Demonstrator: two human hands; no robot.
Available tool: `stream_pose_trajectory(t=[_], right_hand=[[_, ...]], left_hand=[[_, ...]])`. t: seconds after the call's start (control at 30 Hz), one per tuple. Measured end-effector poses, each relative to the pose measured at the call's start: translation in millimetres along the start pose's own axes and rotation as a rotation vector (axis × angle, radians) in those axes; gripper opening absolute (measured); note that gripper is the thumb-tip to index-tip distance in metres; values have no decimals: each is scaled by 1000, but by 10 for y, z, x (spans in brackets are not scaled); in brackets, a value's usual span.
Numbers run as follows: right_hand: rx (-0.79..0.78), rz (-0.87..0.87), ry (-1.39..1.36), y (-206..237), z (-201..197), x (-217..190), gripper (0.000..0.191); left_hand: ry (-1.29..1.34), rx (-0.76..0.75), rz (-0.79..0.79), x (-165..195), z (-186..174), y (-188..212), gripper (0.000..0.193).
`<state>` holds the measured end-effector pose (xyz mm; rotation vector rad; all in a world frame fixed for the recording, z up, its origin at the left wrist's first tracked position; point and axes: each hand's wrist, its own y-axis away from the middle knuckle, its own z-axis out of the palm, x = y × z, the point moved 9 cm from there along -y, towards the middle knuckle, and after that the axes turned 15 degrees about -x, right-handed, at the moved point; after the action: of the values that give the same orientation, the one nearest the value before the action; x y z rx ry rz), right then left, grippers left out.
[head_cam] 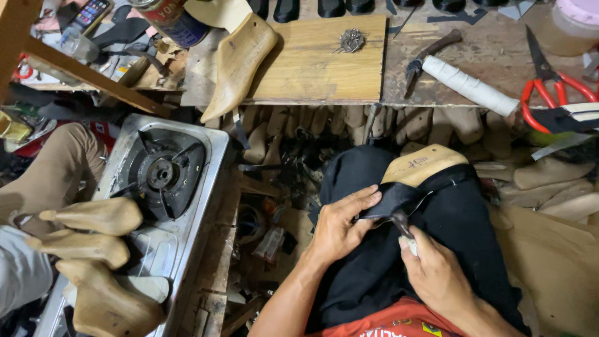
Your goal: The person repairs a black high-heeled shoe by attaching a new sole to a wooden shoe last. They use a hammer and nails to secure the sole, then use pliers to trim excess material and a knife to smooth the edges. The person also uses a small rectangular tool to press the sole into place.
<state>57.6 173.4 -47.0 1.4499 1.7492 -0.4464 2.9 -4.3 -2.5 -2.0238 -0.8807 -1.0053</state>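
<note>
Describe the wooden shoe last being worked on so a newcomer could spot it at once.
Start at the person's lap, draped in black cloth. The wooden last rests there under a black strap pinned by the left hand. Unlike the bare lasts around, it alone carries a strap.

wooden lasts [399, 128] crowding ahead
</note>
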Motion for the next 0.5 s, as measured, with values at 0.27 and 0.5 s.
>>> stream_pose_trajectory(t=[0.27,0.5], right_hand=[[-100,134,276,-27,15,84,25],[-190,315,-230,58,191,387,45]], left_hand=[[29,-291,-131,-68,108,-195,50],[-324,-209,-92,35,261,-265,41]])
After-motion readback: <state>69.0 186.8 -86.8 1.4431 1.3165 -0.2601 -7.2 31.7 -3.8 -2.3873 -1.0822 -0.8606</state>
